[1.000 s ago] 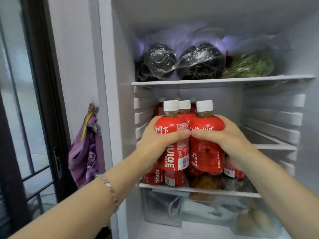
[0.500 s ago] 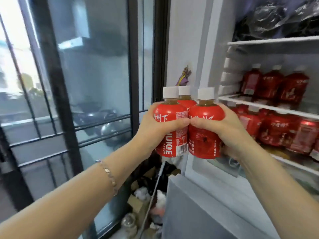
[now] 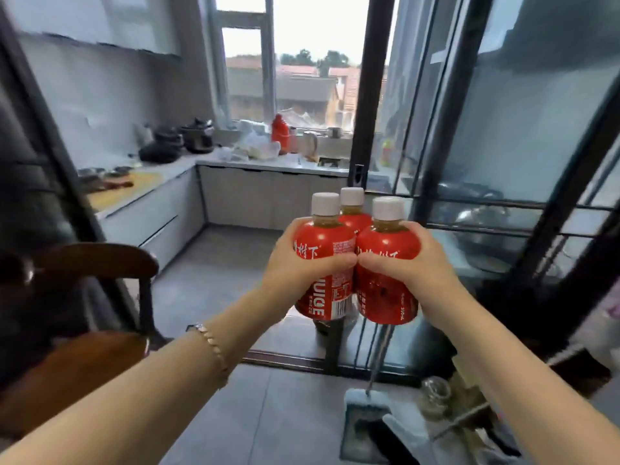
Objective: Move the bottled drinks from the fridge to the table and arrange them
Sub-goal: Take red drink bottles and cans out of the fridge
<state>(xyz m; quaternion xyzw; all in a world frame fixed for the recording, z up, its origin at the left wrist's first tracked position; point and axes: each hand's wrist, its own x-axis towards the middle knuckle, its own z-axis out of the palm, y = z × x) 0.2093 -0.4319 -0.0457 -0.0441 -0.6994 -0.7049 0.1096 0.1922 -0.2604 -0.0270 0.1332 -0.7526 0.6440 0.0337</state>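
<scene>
Three red juice bottles with white caps are pressed together upright in front of me at chest height. The left bottle is gripped by my left hand. My right hand wraps the right bottle. A third bottle is squeezed between them at the back, mostly hidden. My thumbs meet across the fronts of the labels. The fridge and the table are out of view.
A dark wooden chair stands at the left. Black-framed glass sliding doors run along the right, with a kitchen counter beyond the doorway. A mop and a glass jar lie on the grey floor at lower right.
I have turned left, away from the open fridge, which has left the view. Both hands carry the three bottles along, held the same way.
</scene>
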